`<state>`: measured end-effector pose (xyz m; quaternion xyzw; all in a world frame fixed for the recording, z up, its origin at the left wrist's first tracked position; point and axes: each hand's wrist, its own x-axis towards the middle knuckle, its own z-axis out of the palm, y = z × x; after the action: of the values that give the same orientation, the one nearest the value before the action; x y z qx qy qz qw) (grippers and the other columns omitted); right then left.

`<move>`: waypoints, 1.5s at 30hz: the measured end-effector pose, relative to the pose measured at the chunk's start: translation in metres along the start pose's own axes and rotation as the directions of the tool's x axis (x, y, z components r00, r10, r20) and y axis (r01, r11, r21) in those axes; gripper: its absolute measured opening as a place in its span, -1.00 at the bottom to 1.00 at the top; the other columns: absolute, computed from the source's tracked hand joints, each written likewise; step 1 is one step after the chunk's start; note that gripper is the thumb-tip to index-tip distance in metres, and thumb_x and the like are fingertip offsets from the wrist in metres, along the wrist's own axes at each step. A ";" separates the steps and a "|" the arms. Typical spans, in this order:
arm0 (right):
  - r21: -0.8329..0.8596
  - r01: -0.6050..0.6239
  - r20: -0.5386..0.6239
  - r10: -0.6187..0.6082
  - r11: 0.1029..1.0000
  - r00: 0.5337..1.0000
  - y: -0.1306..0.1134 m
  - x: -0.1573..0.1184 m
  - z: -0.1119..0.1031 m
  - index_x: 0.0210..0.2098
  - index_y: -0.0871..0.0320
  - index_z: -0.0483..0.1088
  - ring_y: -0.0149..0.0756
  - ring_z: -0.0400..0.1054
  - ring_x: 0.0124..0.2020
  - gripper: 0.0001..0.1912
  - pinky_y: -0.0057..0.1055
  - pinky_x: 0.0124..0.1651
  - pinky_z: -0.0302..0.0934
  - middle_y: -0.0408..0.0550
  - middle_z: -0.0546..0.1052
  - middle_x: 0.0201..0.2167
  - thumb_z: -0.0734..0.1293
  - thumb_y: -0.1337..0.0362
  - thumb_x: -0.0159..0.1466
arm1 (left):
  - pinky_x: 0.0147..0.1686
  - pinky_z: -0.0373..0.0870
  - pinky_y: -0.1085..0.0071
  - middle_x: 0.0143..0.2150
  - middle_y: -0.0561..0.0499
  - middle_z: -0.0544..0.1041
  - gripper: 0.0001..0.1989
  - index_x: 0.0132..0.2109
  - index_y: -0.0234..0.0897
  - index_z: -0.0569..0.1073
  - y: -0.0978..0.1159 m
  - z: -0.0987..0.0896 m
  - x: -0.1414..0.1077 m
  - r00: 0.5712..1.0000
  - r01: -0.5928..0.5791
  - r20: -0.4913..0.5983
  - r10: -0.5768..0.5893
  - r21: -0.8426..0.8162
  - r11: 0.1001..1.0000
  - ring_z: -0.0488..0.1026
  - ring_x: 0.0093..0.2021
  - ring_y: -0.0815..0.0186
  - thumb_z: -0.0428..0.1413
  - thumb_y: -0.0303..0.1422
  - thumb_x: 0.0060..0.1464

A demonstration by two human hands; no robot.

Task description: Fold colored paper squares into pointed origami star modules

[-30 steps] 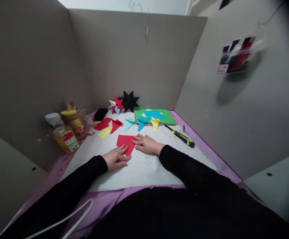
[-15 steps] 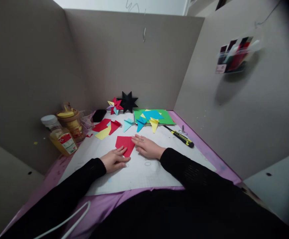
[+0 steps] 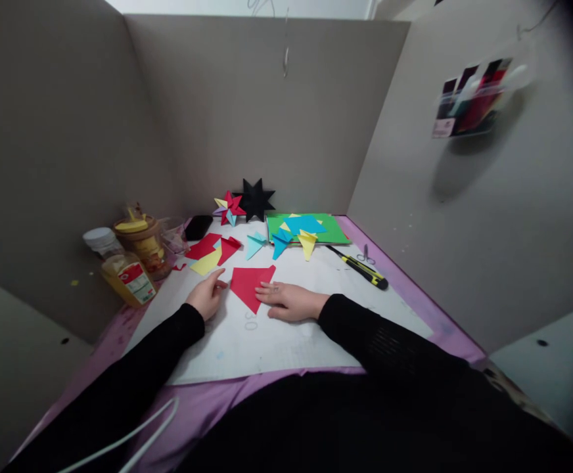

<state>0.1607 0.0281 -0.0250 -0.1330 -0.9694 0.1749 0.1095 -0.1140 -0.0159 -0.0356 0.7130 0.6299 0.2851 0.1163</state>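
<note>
A red folded paper (image 3: 244,286), kite-like with its point toward me, lies flat on the white sheet (image 3: 291,345). My right hand (image 3: 291,302) rests with outstretched fingers on the paper's right side. Just left of the paper is my left hand (image 3: 208,293), its fingers apart and holding nothing. Behind the red piece stand a light blue folded piece (image 3: 255,244), a blue one (image 3: 281,244) and a yellow one (image 3: 307,243). Loose red paper (image 3: 202,246) and yellow paper (image 3: 206,262) lie to the left.
A bottle (image 3: 129,276) and a tan jar (image 3: 143,243) stand at the left. Green paper (image 3: 336,230), a black star (image 3: 255,199) and a multicoloured star (image 3: 229,207) are at the back. A cutter knife (image 3: 363,269) and small scissors (image 3: 366,256) lie right.
My left hand has lifted off the red paper and moved left and up. My right hand has shifted lower over the paper, whose upper right corner now shows.
</note>
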 end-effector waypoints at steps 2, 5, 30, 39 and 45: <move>0.019 0.001 -0.006 -0.001 1.000 1.000 0.000 0.000 0.000 0.22 0.19 0.12 -0.21 -0.08 0.29 -0.45 -0.22 0.27 -0.11 0.06 0.16 0.23 0.21 0.21 0.26 | -0.07 0.33 0.26 -0.13 -0.07 0.55 -0.46 0.18 -0.31 0.19 0.002 0.004 0.000 1.000 -0.012 0.024 0.014 -0.065 0.998 0.45 -0.14 0.21 -0.09 -0.47 0.00; 0.042 0.002 -0.014 -0.001 0.999 1.000 -0.001 0.000 -0.001 0.21 0.21 0.13 -0.20 -0.06 0.28 -0.46 -0.19 0.27 -0.11 0.08 0.17 0.22 0.22 0.22 0.25 | -0.02 0.30 0.20 -0.11 -0.10 0.54 -0.48 0.16 -0.32 0.20 0.004 0.008 -0.001 0.999 -0.024 0.040 0.031 -0.158 0.987 0.43 -0.08 0.20 -0.08 -0.46 0.00; 0.094 0.010 -0.030 -0.007 0.995 1.000 0.001 -0.003 -0.004 0.12 0.11 0.28 -0.20 -0.03 0.27 -0.53 -0.20 0.26 -0.08 0.00 0.25 0.19 0.27 0.24 0.21 | -0.21 0.46 0.26 0.00 -0.14 0.39 -0.44 0.11 -0.21 0.27 0.024 0.006 0.001 0.989 0.143 0.132 -0.069 -0.714 0.685 0.48 -0.16 0.22 0.13 -0.43 -0.11; -0.038 0.003 -0.166 -0.010 0.999 0.986 0.005 0.001 0.001 0.05 0.17 0.35 -0.15 -0.02 0.27 -0.61 -0.10 0.26 -0.07 0.07 0.28 0.16 0.24 0.28 0.23 | -0.24 0.32 0.22 -0.35 -0.12 0.44 -0.73 -0.23 -0.20 0.55 0.034 -0.004 -0.001 0.923 -0.378 0.043 0.383 0.299 0.876 0.38 -0.29 0.18 -0.04 -0.26 0.13; -0.106 0.003 -0.175 -0.021 0.994 0.984 0.007 0.001 0.002 -0.02 0.17 0.41 -0.17 0.05 0.23 -0.65 -0.17 0.22 0.03 0.00 0.38 0.09 0.18 0.35 0.24 | 0.01 0.19 0.11 -0.11 -0.12 0.47 -0.79 -0.31 -0.18 0.55 0.034 -0.002 -0.007 0.829 -0.559 0.133 0.544 0.144 0.816 0.36 -0.05 0.11 0.10 -0.18 0.05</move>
<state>0.1609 0.0345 -0.0290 -0.1476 -0.9646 0.1103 0.1886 -0.0872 -0.0291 -0.0178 0.8838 0.4134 0.2188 -0.0081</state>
